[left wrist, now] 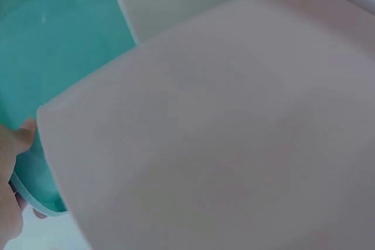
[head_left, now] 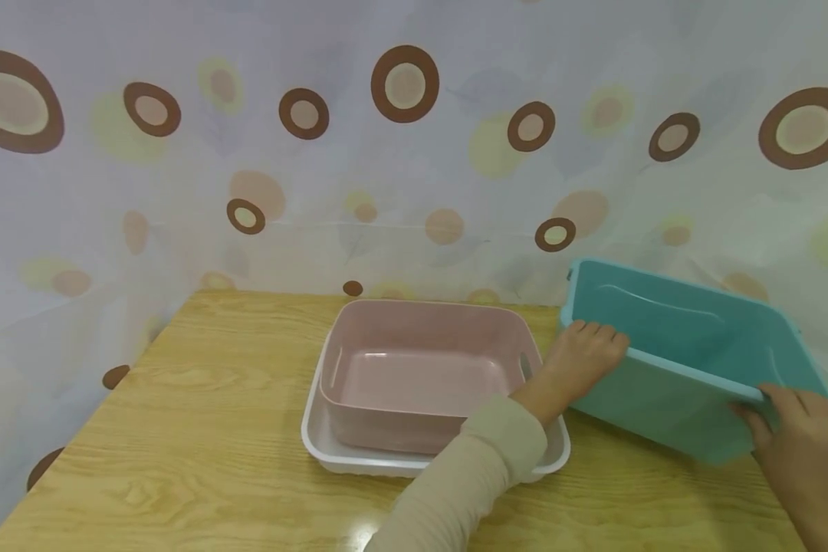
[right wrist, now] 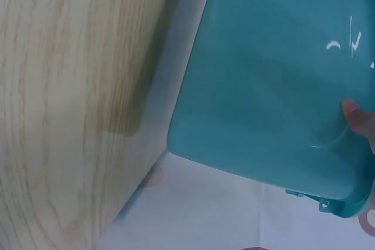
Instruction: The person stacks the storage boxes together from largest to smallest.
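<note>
A teal plastic storage bin (head_left: 669, 406) is tilted at the right side of the table, its open top facing up. My left hand (head_left: 586, 356) grips its near rim toward the left end, fingers curled over the edge. Farther right along the same rim, my right hand (head_left: 803, 437) holds on with the thumb on the outer wall. The right wrist view shows that thumb (right wrist: 358, 118) pressed on the teal side. Left of the bin, a pink bin (head_left: 400, 429) sits inside a shallow white tray (head_left: 366, 464); my left forearm crosses in front of both.
The wooden table (head_left: 200, 429) extends left and in front of the tray. Behind it hangs a pale curtain (head_left: 400, 169) with brown ring prints. In the right wrist view, the bin reaches past the table edge (right wrist: 132, 194).
</note>
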Demonstrator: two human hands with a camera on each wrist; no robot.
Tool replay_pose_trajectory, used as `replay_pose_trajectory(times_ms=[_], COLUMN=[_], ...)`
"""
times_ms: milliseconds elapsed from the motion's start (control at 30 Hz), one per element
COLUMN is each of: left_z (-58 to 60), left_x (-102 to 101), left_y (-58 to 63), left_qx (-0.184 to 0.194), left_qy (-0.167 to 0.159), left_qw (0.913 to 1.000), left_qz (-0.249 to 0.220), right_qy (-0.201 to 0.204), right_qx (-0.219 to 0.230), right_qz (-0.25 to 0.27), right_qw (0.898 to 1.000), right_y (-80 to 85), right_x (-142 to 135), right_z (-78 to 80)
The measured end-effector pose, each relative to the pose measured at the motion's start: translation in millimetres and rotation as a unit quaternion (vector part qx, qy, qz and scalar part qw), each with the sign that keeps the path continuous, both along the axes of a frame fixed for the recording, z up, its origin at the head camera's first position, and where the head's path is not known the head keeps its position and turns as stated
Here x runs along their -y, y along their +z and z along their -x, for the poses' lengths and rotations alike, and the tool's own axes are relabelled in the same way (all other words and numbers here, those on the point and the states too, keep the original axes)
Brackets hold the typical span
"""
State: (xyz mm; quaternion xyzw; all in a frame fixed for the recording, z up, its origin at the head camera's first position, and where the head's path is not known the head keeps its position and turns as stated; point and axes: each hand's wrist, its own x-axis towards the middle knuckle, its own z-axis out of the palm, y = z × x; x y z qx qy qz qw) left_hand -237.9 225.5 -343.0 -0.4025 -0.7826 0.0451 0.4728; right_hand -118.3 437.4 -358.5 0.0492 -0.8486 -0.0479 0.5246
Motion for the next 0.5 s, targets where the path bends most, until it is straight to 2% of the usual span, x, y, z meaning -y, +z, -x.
replay_pose_trajectory(times_ms=[100,300,433,500], left_z=[-2.2,-5.1,-6.9,-7.9], left_x=[0.8,2.8,3.1,3.2], left_y=[3.3,11.6,16.7,18.9], left_qx=[-0.002,0.0,0.004,0.01], left_qy=[-0.001,-0.007,-0.01,-0.008], left_qw=[1.0,0.9999,0.9999,0.9998], left_qz=[0.004,0.008,0.011,0.014], right_qy=[-0.02,-0.065,-0.064,-0.05], right_qx=[0.02,0.016,0.017,0.023], right_qz=[-0.011,-0.026,-0.007,0.014], right_qw=[1.0,0.997,0.998,0.998], right_y=[4.8,11.0,14.1,13.4], right_x=[-0.1,1.3,2.5,3.2], right_z=[-3.3,-5.8,-7.6,-8.8])
